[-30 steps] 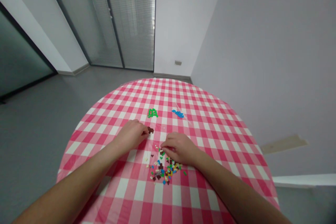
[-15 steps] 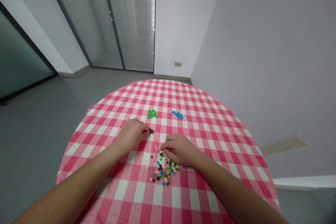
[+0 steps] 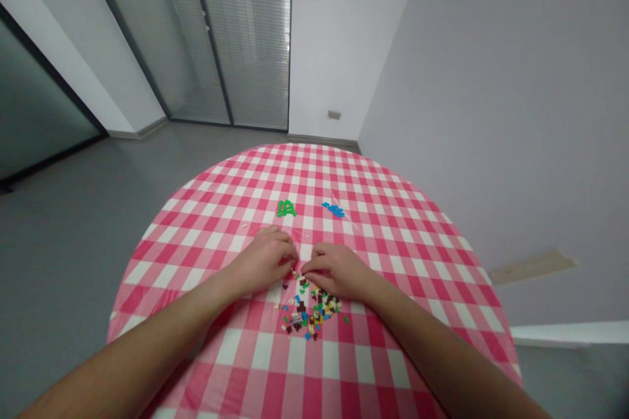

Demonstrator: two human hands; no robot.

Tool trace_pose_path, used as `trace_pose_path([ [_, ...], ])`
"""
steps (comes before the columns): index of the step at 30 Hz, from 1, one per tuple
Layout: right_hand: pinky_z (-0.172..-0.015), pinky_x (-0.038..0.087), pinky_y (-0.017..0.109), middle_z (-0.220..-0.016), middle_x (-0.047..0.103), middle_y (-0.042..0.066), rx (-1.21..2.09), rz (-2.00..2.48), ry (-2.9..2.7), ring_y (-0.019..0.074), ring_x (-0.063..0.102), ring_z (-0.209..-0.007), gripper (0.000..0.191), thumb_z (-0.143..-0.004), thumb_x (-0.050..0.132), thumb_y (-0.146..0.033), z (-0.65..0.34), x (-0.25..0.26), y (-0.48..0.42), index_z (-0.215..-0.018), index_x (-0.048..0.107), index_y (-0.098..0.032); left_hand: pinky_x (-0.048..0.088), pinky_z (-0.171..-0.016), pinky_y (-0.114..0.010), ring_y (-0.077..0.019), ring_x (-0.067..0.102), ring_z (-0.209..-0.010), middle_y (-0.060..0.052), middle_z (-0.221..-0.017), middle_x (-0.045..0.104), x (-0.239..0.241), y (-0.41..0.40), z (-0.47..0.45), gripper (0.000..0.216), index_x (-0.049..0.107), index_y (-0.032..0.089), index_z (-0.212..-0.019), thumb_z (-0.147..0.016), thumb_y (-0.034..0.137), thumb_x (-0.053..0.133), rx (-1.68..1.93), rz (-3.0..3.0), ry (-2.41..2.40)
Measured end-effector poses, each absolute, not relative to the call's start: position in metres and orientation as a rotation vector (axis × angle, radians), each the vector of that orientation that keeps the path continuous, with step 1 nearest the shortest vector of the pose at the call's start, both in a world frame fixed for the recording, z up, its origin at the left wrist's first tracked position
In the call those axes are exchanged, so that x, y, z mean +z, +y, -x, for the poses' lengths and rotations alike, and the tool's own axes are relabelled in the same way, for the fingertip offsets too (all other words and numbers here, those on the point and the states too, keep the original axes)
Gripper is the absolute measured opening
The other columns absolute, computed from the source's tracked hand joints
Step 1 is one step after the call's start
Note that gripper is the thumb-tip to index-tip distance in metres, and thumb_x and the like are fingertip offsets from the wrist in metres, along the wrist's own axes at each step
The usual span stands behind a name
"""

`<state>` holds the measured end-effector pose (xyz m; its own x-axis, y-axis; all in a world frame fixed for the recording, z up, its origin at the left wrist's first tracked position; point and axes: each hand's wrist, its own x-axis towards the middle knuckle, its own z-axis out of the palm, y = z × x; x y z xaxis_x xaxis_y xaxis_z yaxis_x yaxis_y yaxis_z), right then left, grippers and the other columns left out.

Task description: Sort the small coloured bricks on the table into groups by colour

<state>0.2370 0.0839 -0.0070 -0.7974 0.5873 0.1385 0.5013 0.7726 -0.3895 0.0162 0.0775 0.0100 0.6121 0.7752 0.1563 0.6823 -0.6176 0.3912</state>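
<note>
A loose pile of small toy building bricks [image 3: 314, 315], in brown, yellow, blue, green, white and grey, lies on the checked tablecloth in front of me. My left hand [image 3: 268, 258] is at the pile's far left edge, thumb and fingers pinched together beside a few small white bits. What is between those fingertips, if anything, is hidden. Close by on the right, my right hand [image 3: 340, 270] rests over the pile's far edge, its fingers also pinched; I cannot make out what they hold. The two sets of fingertips nearly meet. No brown cluster shows beyond the left hand.
Beyond my hands lie a group of green bricks [image 3: 285, 209] and a group of blue bricks [image 3: 333, 209]. A small white piece [image 3: 244, 226] sits left of the green ones. The round table [image 3: 393, 229] has a red-and-white cloth; a wall [image 3: 491, 111] stands to its right.
My left hand has moved right and nearer, from beside a small brown cluster to the pile's edge. The cluster no longer shows. My right hand stays almost in place.
</note>
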Motion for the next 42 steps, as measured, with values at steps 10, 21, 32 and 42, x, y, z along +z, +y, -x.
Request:
trace_pose_path([
  [10,-0.073,0.045,0.029,-0.084,0.069,0.006,0.398,0.966,-2.513,0.0176,0.06,-0.08,0.016,-0.095,0.056,-0.024,-0.232,-0.012,0.087,-0.089,0.07,-0.018,0.04,-0.085,-0.036,-0.0206,0.057,-0.087,-0.003,-0.084,0.07,0.014,0.078,-0.019,0.014,0.075,0.022,-0.081,-0.088,0.024,0.064,0.49,-2.455,1.113],
  [21,-0.07,0.045,0.027,-0.08,0.066,0.005,0.443,0.932,-2.409,0.0163,0.058,-0.075,0.013,-0.093,0.059,-0.023,-0.228,-0.012,0.084,-0.088,0.068,-0.017,0.042,-0.085,-0.037,-0.0208,0.057,-0.089,-0.004,-0.087,0.069,0.006,0.081,-0.019,0.014,0.073,0.021,-0.081,-0.09,0.029,0.064,0.616,-2.415,1.149],
  [32,-0.069,0.045,0.029,-0.079,0.069,0.007,0.409,0.974,-2.31,0.0173,0.061,-0.074,0.018,-0.094,0.054,-0.025,-0.233,-0.012,0.087,-0.089,0.07,-0.018,0.042,-0.082,-0.035,-0.0209,0.061,-0.084,-0.004,-0.086,0.074,0.015,0.102,0.016,0.014,0.076,0.022,-0.08,-0.085,0.021,0.063,0.474,-2.471,1.365],
  [42,-0.066,0.044,0.028,-0.077,0.069,0.007,0.448,0.986,-2.312,0.016,0.059,-0.069,0.02,-0.092,0.053,-0.025,-0.237,-0.014,0.089,-0.088,0.071,-0.017,0.042,-0.079,-0.033,-0.0222,0.064,-0.083,-0.005,-0.089,0.076,0.008,0.119,0.044,0.019,0.079,0.024,-0.087,-0.088,0.029,0.06,0.291,-2.48,1.554],
])
